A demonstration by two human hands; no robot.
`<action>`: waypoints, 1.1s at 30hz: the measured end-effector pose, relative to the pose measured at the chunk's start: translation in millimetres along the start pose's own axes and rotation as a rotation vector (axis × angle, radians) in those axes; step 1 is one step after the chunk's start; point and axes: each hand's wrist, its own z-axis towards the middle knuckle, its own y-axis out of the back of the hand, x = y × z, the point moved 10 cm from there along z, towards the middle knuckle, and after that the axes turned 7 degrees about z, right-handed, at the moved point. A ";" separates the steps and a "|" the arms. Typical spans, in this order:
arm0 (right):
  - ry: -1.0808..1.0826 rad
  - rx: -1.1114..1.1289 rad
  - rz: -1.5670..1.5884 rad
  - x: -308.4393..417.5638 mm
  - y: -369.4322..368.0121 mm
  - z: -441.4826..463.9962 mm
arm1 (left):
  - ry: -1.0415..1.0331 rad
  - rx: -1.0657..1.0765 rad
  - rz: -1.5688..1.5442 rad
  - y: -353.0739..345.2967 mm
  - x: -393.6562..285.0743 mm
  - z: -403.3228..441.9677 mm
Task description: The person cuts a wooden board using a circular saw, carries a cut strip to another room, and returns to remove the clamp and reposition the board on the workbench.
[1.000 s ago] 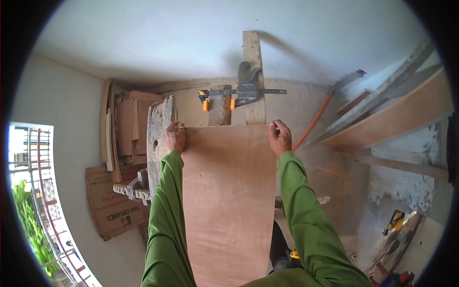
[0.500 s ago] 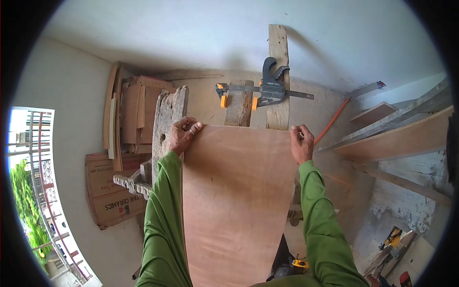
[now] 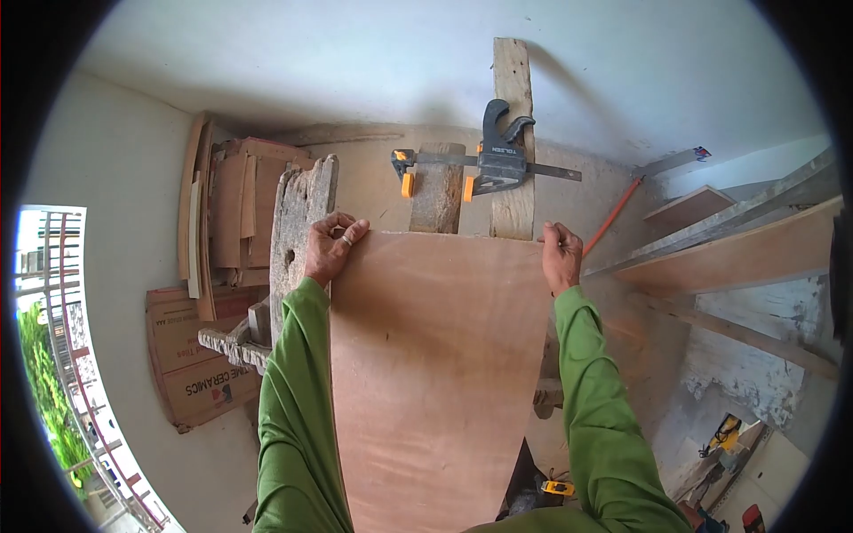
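A long reddish-brown plywood sheet (image 3: 435, 355) stretches from its far edge back toward my body. My left hand (image 3: 331, 247) grips its far left corner, thumb on top and a ring on one finger. At the far right corner, my right hand (image 3: 561, 256) pinches the edge with curled fingers. Past the far edge, two wooden planks (image 3: 513, 75) stick out from under the sheet. A black bar clamp (image 3: 504, 160) with orange pads lies across them.
To the left stands a weathered wooden bench piece (image 3: 302, 213). Cardboard boxes (image 3: 209, 355) and leaning boards (image 3: 197, 213) line the left wall. Long boards (image 3: 737, 253) lean at the right. A yellow tape measure (image 3: 558, 489) sits low near my body, beside the sheet.
The view has shifted slightly, so the clamp, planks and boxes appear a little further left. Both hands keep their hold on the sheet's corners; the left corner also appears slightly further left.
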 end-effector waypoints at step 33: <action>-0.057 -0.139 0.068 -18.7 19.8 -0.2 | -0.066 -0.134 -0.183 11.6 22.5 5.7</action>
